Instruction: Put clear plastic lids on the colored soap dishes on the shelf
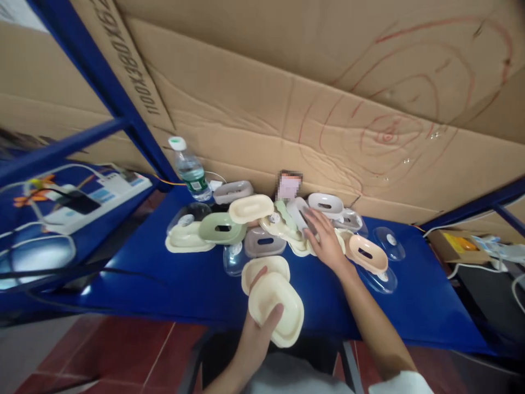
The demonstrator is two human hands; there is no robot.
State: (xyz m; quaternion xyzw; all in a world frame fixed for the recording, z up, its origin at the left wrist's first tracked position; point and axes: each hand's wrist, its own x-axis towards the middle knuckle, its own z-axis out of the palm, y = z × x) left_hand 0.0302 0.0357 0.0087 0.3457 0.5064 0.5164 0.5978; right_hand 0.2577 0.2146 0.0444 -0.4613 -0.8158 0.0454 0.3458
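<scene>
Taking twelve o'clock as straight ahead of the person, a white power strip (88,205) lies at ten, with cables around it. Between ten and eleven, a cream piece (178,243) lies flat on the blue table (147,279). Its right end meets a green dish (211,232), which sits at eleven, slotted side up. The bottle (192,178) stands upright beyond them, near the cardboard, probably to be out of the hands' way. A cream oval dish (251,209) overlaps the green one's upper right, as if loosely heaped.

Near the body, just left of twelve, the left hand (254,339) is closed around a cream dish (276,309), its thumb across the front; that grip likely steadies the piece and shows its face. A finger lies against a second cream dish (273,264) just behind; whether it is gripped too or rests on the table, I cannot tell. Farther off at twelve lies a grey slotted dish (254,244).

At one o'clock, the right hand (328,246) has its fingers over a pale grey dish (297,213), in contact with it; how firmly they close is unclear. Between one and two, a peach dish (375,260) overlaps a clear piece (389,282), perhaps simply set down there. An open cardboard box (453,251) is at two.
</scene>
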